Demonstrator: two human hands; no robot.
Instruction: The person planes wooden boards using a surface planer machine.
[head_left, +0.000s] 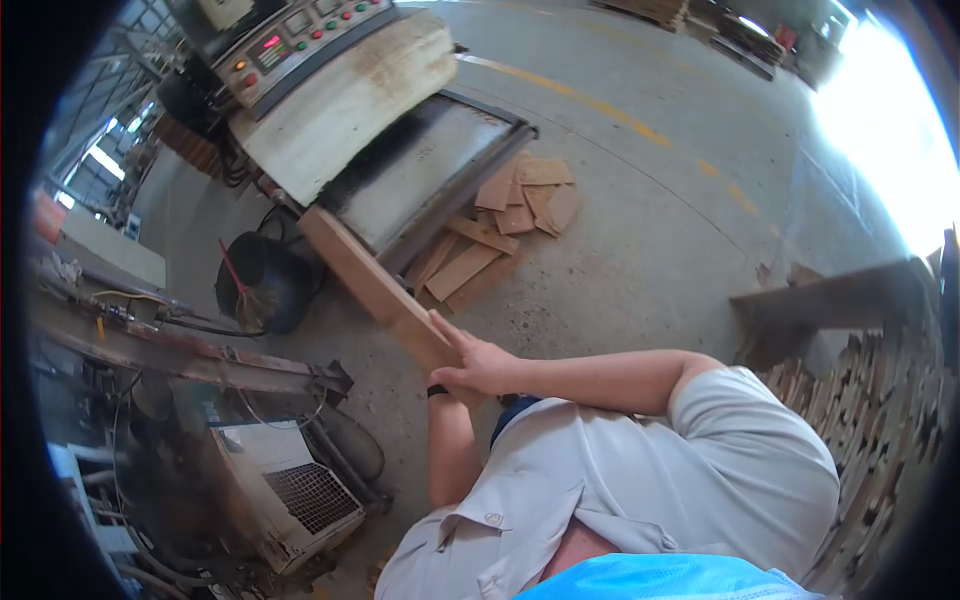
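Observation:
My right hand [482, 366] grips the near end of a long wooden board [372, 282]. The board slants up and to the left toward the metal bed [425, 170] of a big machine. My left forearm rises from below with a black wristband [437, 390]. My left hand sits under the board's end, mostly hidden by the right hand, and seems to hold the board from beneath. A control panel [300, 38] with red and green buttons tops the machine.
Short wooden offcuts [512, 215] lie scattered on the concrete floor beside the machine. A black bucket [265, 285] with a brush stands at the left. Another machine with a mesh cage [312, 496] is at lower left. Stacked wood [865, 400] fills the right.

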